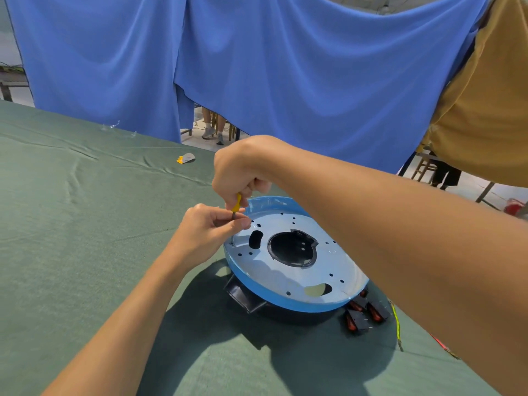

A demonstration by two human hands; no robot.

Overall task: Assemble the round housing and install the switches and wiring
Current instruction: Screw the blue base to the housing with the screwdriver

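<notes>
Green-clothed table [85, 210] under housing [285, 281], switches [363, 315]

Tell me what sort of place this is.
Probably a makeshift assembly station, not a proper workshop: a green-clothed table, blue sheets hung as a screen, and someone's legs showing through the gap. The right hand and left hand hold a screwdriver at the housing.

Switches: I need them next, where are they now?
In the head view, the switches lie on the green cloth, right of centre, tucked against the round housing at its near-right edge.
</notes>
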